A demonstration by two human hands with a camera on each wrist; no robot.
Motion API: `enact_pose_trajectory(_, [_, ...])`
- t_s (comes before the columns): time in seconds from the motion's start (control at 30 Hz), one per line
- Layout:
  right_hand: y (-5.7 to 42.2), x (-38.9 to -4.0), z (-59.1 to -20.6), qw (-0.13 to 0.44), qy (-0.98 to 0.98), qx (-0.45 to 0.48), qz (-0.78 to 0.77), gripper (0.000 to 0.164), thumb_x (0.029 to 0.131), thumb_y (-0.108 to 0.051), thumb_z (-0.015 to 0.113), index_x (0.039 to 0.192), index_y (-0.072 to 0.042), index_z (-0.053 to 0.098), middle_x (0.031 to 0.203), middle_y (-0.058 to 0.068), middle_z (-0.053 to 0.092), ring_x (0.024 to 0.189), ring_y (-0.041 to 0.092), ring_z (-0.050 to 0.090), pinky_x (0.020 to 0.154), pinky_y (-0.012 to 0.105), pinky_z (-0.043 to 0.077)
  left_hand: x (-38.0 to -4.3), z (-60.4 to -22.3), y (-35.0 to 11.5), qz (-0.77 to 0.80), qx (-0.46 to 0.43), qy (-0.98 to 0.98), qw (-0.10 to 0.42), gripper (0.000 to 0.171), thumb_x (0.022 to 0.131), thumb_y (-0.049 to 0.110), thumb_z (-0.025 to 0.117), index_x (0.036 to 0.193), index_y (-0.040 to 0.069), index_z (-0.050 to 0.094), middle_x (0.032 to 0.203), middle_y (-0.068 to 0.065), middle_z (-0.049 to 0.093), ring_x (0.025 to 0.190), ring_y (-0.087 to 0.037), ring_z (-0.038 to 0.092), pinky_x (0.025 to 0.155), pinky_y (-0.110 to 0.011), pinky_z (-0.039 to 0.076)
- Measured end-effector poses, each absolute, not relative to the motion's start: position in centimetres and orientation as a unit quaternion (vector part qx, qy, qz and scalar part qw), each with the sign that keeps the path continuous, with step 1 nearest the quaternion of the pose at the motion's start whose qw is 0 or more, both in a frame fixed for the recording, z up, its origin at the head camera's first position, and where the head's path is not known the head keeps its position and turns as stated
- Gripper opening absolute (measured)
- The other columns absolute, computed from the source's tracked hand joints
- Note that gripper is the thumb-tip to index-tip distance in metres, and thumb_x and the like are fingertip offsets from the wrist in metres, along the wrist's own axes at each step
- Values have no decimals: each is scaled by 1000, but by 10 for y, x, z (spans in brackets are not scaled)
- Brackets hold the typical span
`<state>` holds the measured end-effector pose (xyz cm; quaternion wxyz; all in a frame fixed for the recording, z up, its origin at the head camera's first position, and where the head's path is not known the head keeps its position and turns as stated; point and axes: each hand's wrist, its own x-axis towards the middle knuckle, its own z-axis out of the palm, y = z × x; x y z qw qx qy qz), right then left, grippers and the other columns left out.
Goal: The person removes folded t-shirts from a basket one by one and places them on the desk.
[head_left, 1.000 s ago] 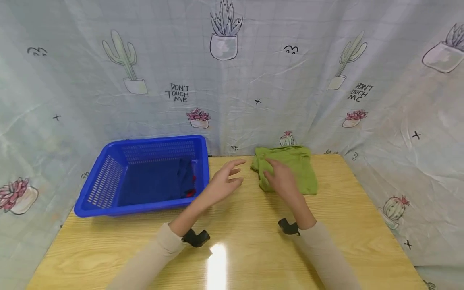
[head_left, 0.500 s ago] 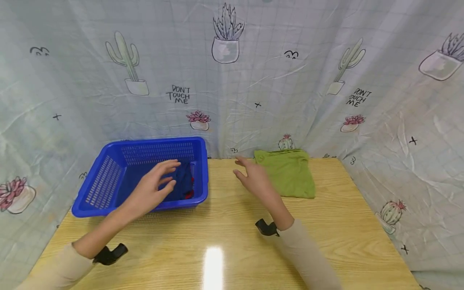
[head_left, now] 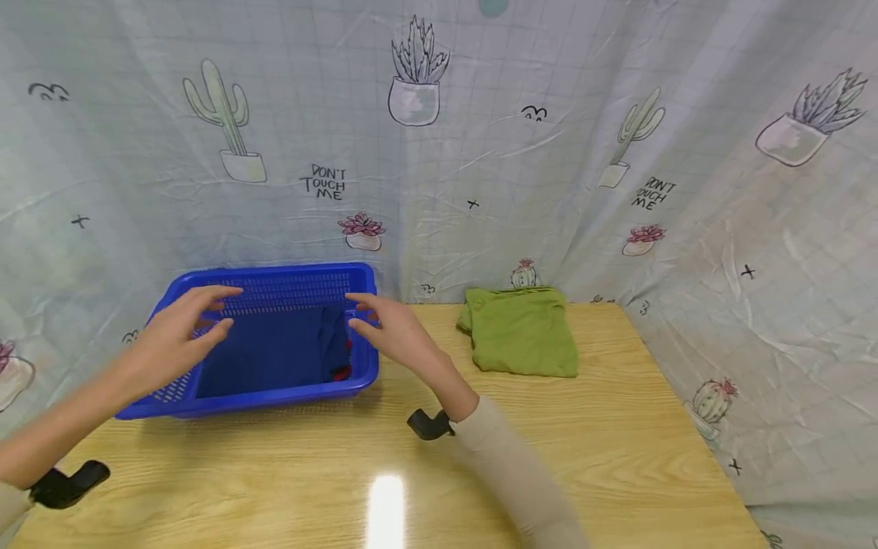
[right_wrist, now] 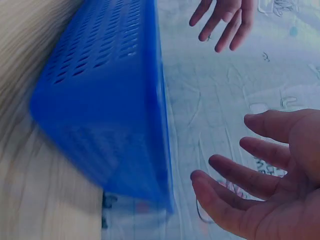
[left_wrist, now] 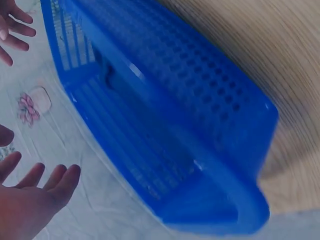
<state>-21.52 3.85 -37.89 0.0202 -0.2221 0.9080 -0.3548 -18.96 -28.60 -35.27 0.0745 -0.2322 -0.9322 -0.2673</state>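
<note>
A blue plastic basket (head_left: 274,393) with slotted walls stands at the back left of the table. Folded dark blue cloth (head_left: 264,351) lies inside it, and a bit of red cloth (head_left: 342,373) shows at its right end. Over the basket's left side hovers my left hand (head_left: 177,335), fingers loosely spread and holding nothing. My right hand (head_left: 398,328) hangs above the basket's right rim, its fingers apart and pointing left. In the right wrist view, a gap separates the right hand (right_wrist: 265,175) from the basket wall (right_wrist: 100,135).
A folded green cloth (head_left: 524,335) lies on the wooden table (head_left: 549,442) at the back right. A curtain (head_left: 473,137) printed with potted plants hangs behind the table and at both sides.
Both hands have moved left, from beside and over the green cloth to above the two ends of the basket. The green cloth and the basket stay put on the table.
</note>
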Motion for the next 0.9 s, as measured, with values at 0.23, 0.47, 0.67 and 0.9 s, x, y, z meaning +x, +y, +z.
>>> enact_pose_trajectory(0.23, [3, -235, -366, 72, 905, -224, -355, 50, 104, -36, 59, 152, -24, 50, 138, 8, 64, 113, 19, 66, 80, 30, 55, -205, -335, -303, -273, -216, -936, 45, 44, 106, 12, 53, 146, -5, 44, 142, -32, 48, 118, -50, 54, 87, -61, 49])
enact_pose_trajectory(0.47, [-32, -264, -362, 130, 896, -195, -377, 59, 97, -44, 69, 151, -30, 51, 136, 5, 65, 110, 15, 64, 82, 32, 54, -226, -328, -309, -280, -162, -946, -28, 53, 111, 27, 42, 150, -7, 36, 145, -36, 42, 125, -56, 47, 90, -68, 44])
enact_pose_trajectory(0.67, [-51, -279, -359, 174, 896, -114, -393, 61, 93, -43, 74, 149, -31, 54, 148, 0, 56, 88, 16, 57, 63, 33, 50, -241, -328, -311, -304, -117, -942, -77, 53, 112, 27, 37, 150, -9, 31, 147, -40, 35, 131, -59, 36, 97, -70, 40])
enact_pose_trajectory(0.9, [-64, -283, -368, 196, 896, -26, -398, 68, 95, -40, 73, 154, -19, 47, 155, 1, 48, 138, 24, 50, 100, 44, 52, -249, -335, -324, -327, -77, -933, -132, 55, 110, 19, 38, 149, -17, 24, 145, -47, 30, 111, -52, 52, 86, -56, 52])
